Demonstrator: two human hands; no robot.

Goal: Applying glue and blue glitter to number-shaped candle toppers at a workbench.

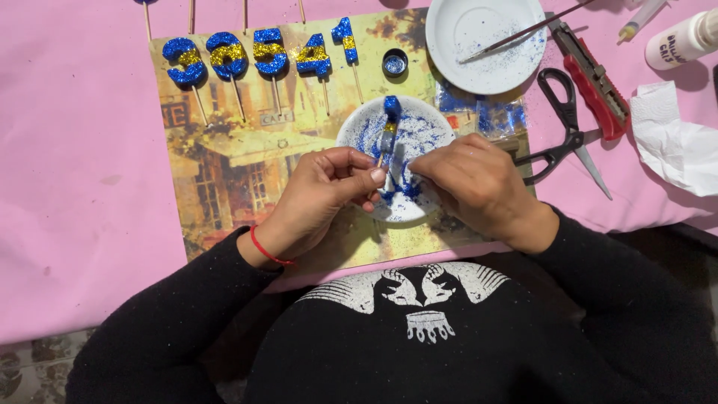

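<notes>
Figure. My left hand [318, 196] pinches the thin stick of a small glittered figure [390, 120], fingers closed on the wood just below the blue-and-gold body, which stands over the small white plate [359, 123] at about 12 o'clock from my knuckles. My right hand [475, 187] is curled narrow at the plate's 4 o'clock rim; I cannot tell whether it grips anything, since the fingertips are tucked under. Loose blue glitter covers the plate's floor. I judge the step goes best with the figure kept above the plate so that fallen glitter lands inside, the stick turned slowly between the fingers, and the pinch kept off the coated part.

At 10 to 12 o'clock from the plate, five finished glitter figures on sticks [258, 56] lie in a row on the printed paper sheet [224, 179]. A small round pot [395, 63] sits just above the plate. At 1 o'clock a larger white plate [516, 67] carries a brush [523, 31]. At 2 o'clock lie black scissors [565, 123] and a red cutter [594, 78], all on the pink cloth [82, 164].
</notes>
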